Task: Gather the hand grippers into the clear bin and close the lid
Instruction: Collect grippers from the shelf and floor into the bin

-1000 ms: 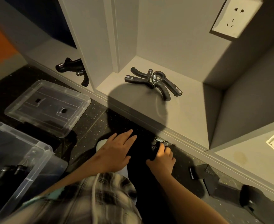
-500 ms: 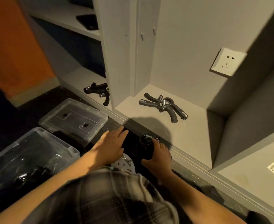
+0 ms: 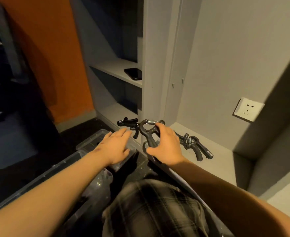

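Observation:
My right hand point(image 3: 166, 146) is shut on a black hand gripper point(image 3: 148, 132), held up in the air with its metal spring on top. My left hand point(image 3: 114, 147) hovers beside it, flat, fingers apart and holding nothing. Another black hand gripper point(image 3: 128, 123) lies on the low shelf just beyond my left fingertips. Two more hand grippers point(image 3: 194, 146) lie tangled together in the grey alcove to the right of my right hand. The clear bin point(image 3: 58, 170) stands under my left forearm, open. Its clear lid point(image 3: 91, 141) lies flat on the floor beneath my left hand.
A grey upright panel point(image 3: 156, 65) divides the shelf from the alcove. A black phone point(image 3: 133, 73) rests on the upper shelf. A wall socket point(image 3: 248, 109) sits on the alcove's right wall. An orange wall point(image 3: 43, 48) stands at left, above dark floor.
My right hand has lifted the hand gripper off the floor to about shelf height. My left hand rose with it, and my head has tilted upward.

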